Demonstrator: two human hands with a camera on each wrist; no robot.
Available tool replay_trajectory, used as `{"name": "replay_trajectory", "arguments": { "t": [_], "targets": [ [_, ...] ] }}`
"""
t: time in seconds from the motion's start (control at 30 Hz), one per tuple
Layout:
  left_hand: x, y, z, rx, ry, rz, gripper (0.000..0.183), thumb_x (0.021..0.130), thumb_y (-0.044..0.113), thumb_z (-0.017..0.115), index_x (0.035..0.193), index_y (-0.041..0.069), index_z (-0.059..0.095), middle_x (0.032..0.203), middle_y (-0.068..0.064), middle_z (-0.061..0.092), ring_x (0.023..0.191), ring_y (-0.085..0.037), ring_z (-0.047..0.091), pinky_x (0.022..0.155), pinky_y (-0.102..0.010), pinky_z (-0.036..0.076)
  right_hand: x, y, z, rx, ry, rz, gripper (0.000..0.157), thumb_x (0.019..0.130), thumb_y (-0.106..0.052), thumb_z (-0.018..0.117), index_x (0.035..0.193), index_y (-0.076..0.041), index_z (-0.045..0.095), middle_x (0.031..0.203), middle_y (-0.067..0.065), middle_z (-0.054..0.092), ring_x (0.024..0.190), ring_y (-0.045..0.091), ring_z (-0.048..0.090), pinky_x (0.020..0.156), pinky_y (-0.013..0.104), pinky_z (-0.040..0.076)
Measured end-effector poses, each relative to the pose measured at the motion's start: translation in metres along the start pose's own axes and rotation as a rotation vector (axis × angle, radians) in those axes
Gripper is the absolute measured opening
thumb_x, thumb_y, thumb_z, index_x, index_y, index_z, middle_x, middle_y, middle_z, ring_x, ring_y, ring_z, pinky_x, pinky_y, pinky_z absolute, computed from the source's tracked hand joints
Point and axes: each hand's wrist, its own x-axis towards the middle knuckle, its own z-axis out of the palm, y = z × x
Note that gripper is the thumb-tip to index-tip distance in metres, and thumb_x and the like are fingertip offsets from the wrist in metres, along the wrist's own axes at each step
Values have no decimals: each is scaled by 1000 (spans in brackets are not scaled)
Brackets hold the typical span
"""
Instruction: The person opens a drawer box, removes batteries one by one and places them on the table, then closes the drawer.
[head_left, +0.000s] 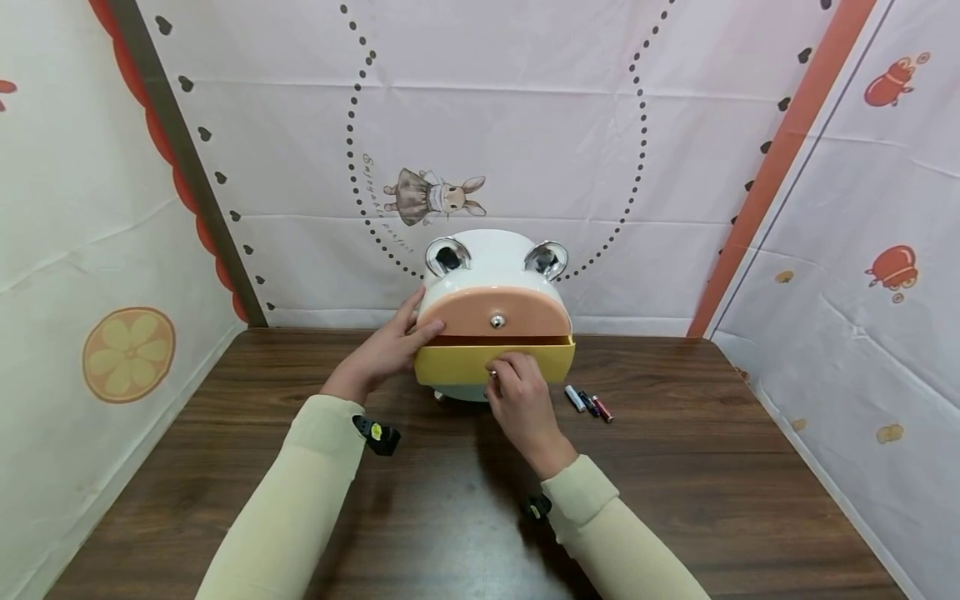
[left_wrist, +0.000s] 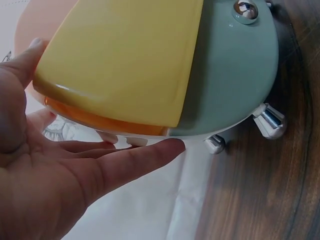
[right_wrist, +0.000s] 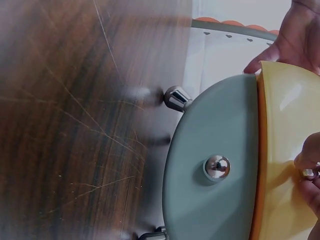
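Observation:
A small frog-shaped chest of drawers stands at the back of the table, white with silver-rimmed eyes. Its middle yellow drawer is pulled partly out. My right hand pinches the silver knob on that drawer's front. Against the chest's left side rests my left hand, fingers extended along the side and thumb at the front edge by the orange drawer. Below the yellow drawer, the green drawer is closed, with its own round silver knob.
Several small battery-like cylinders lie on the table just right of the chest. A printed cloth hangs close behind it, and more cloth forms both sides. The chest stands on short silver feet on the dark wooden table.

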Motion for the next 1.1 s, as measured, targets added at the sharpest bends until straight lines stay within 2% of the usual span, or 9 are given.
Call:
{"name": "replay_trajectory", "arguments": {
  "t": [0.2,0.33,0.83,1.1],
  "targets": [
    [-10,14,0,-41,-36,-35,78,84,46,56,139,51,1,151,-6,19,116,-36,49,74,-46,52,-4,-3,-6,9,7,-9,12,75,-2,63,86,-7,64,92,5,58,85,21,53,74,31,48],
    [-14,19,0,-31,-49,-44,78,85,45,56,140,51,1,152,-6,15,120,-36,46,76,-47,52,-8,-4,-8,19,-2,-5,13,75,-2,62,87,-7,64,92,5,57,87,20,52,75,30,48],
    [-14,19,-1,-7,-47,-55,78,83,48,56,139,51,1,152,-5,16,124,-35,43,73,-44,53,-20,-17,-22,62,57,-33,15,72,0,60,85,-6,64,90,5,58,85,20,53,74,30,47],
    [-14,20,-2,-16,-52,-57,78,85,46,55,140,49,0,153,-5,15,127,-38,39,76,-50,51,-25,-26,-31,67,60,-20,15,72,0,60,85,-7,65,90,5,59,84,19,53,71,29,47]
  ]
}}
